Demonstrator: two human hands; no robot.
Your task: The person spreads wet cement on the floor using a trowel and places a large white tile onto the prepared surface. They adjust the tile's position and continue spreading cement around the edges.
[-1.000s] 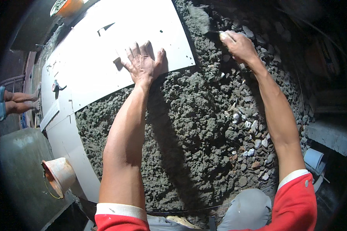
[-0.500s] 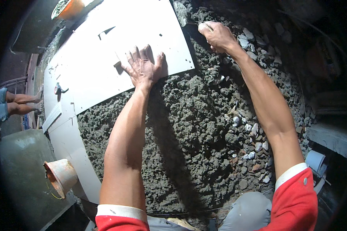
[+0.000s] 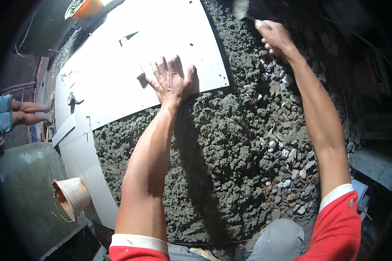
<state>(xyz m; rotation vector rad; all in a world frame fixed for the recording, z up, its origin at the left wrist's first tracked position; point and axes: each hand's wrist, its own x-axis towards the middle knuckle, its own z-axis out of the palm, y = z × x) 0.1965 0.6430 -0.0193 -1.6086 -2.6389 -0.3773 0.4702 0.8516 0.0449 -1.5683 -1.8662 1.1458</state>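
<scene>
White sheet panel [image 3: 130, 65] lay flat over the upper left part of the grey gravelly concrete bed [image 3: 222, 165], its lower right corner reaching out over the wet mix. I saw the left hand [image 3: 172, 82] pressed palm-down on that panel near its lower edge, fingers [image 3: 161, 69] spread wide and flat, gripping nothing. The right hand [image 3: 274, 37] was stretched out to the far upper right, over the loose stones [image 3: 287, 152] at the rim of the bed. Its fingers were curled shut around the handle of what looked like a trowel [image 3: 241, 8], though the tool sat so close to the dark rim of the view that I could not be sure of its kind.

Both forearms came up from the lower edge, with red sleeves that had white cuffs. A second pale panel [image 3: 85, 156] ran down the left side of the bed, touching the first. On the first panel's left part lay a small dark tool [image 3: 73, 100], too small for me to make out. An orange bucket [image 3: 72, 198] lay tipped on its side on the grey slab [image 3: 26, 191] at lower left. Another person's bare legs [image 3: 28, 112] showed at the left edge, well apart from my hands. An orange basin [image 3: 85, 8] sat beyond the panel's top edge.
</scene>
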